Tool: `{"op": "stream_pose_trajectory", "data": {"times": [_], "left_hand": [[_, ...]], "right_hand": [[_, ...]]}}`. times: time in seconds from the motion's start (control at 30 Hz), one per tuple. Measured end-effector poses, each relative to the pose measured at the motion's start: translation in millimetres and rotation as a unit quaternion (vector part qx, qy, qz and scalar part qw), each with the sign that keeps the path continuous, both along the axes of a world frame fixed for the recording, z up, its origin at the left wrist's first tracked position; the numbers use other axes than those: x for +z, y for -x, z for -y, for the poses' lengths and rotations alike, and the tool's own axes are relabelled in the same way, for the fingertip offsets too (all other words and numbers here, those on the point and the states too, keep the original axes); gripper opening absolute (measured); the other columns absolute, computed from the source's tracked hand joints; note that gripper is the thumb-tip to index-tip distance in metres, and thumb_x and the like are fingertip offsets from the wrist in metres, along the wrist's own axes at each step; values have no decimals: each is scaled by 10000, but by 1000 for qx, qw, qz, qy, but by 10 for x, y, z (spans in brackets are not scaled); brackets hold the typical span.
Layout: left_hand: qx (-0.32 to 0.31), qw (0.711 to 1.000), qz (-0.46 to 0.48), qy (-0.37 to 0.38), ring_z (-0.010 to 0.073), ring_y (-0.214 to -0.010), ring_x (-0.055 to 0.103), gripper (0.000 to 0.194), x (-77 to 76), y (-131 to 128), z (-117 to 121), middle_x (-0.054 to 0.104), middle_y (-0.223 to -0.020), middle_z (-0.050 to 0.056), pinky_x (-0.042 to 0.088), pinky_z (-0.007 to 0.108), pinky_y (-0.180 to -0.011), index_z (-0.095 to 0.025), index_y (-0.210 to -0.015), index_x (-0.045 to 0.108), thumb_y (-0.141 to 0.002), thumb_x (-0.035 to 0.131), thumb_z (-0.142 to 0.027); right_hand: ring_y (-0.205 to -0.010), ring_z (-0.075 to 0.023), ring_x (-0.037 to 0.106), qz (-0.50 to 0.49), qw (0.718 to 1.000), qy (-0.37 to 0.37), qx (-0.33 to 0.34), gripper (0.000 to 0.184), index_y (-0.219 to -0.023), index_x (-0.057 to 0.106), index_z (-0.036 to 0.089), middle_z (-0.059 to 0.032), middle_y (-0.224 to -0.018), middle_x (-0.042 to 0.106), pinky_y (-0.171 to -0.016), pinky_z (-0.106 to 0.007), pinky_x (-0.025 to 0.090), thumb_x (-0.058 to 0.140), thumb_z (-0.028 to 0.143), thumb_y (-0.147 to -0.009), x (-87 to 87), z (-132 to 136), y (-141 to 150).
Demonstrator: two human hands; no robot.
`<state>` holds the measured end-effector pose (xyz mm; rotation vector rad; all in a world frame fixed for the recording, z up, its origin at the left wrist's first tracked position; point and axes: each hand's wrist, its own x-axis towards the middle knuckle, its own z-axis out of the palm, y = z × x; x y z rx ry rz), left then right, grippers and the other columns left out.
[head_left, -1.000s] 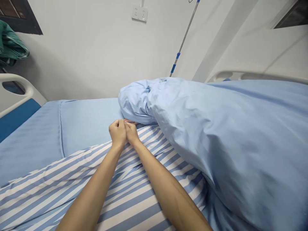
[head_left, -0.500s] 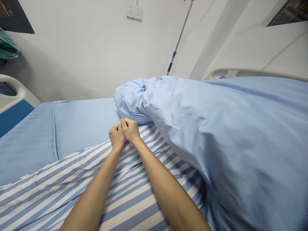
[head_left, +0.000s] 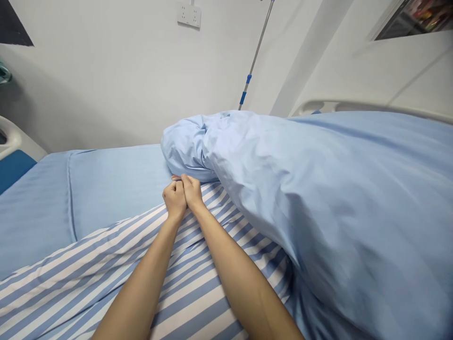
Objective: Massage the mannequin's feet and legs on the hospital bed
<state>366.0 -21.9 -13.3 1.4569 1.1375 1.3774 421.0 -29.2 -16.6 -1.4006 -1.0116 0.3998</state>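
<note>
Side by side and touching, my two hands are over the far edge of a blue-and-white striped cloth [head_left: 198, 283]. My left hand [head_left: 174, 199] is closed in a fist, knuckles up. Against it lies my right hand [head_left: 192, 191], its fingers curled, with a fingertip or two showing just beyond the left fist. What is inside either hand, if anything, is hidden. Just past the hands bulges the folded end of a light blue quilt [head_left: 283, 179]. The striped cloth runs beneath both forearms and goes under the quilt on the right.
A light blue bed sheet [head_left: 113, 184] covers the mattress to the left. Bed end boards stand at left [head_left: 21, 146] and right [head_left: 371, 107]. Behind are a thin metal pole [head_left: 258, 49] with blue joints and a wall socket [head_left: 188, 15].
The view has turned slightly right, so the background sits further left. My hands stay together on the cloth; the right fingers have loosened slightly, and fingertips now show beyond the left fist.
</note>
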Motion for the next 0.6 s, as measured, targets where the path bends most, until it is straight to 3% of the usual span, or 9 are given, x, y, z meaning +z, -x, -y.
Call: {"op": "stream_pose_trajectory", "data": {"times": [0.17, 0.23, 0.33, 0.43, 0.6], "left_hand": [[-23, 999, -43, 1, 76, -478, 260, 348, -43, 19, -3, 274, -436, -57, 217, 227, -469, -182, -450, 311, -748, 443, -304], [-17, 998, -57, -12, 77, -480, 256, 348, -58, 14, 3, 261, -437, -56, 208, 230, -470, -182, -454, 302, -750, 441, -302], [-1, 998, -60, -30, 81, -486, 280, 327, -76, -1, 5, 282, -448, -52, 219, 230, -479, -181, -463, 319, -754, 422, -289], [-26, 999, -43, -16, 83, -494, 292, 311, -63, -41, -28, 308, -456, -50, 234, 223, -479, -180, -467, 350, -744, 428, -299], [-41, 996, 82, 9, 75, -497, 296, 250, -1, -219, -91, 311, -478, -57, 266, 206, -479, -182, -491, 349, -708, 442, -264]], "right_hand": [[-585, -133, 474, 129, 988, -1, -81, 373, -619, 545, 184, -13, -579, 551, -622, -234, 359, 368, 388, -877, 122, 121, -30], [-569, -130, 466, 158, 984, 7, -84, 362, -612, 537, 189, -7, -570, 545, -616, -234, 346, 366, 362, -882, 121, 145, -71], [-563, -129, 465, 159, 986, 30, -41, 362, -602, 538, 190, -4, -567, 554, -601, -232, 340, 361, 334, -883, 53, 129, -137], [-576, -131, 474, 143, 989, 33, -36, 375, -600, 537, 188, -6, -588, 570, -588, -229, 339, 352, 351, -883, -13, 97, -175], [-566, -124, 456, 90, 994, 16, -53, 383, -568, 483, 185, 4, -557, 538, -541, -218, 323, 340, 371, -871, -26, 55, -224]]}}
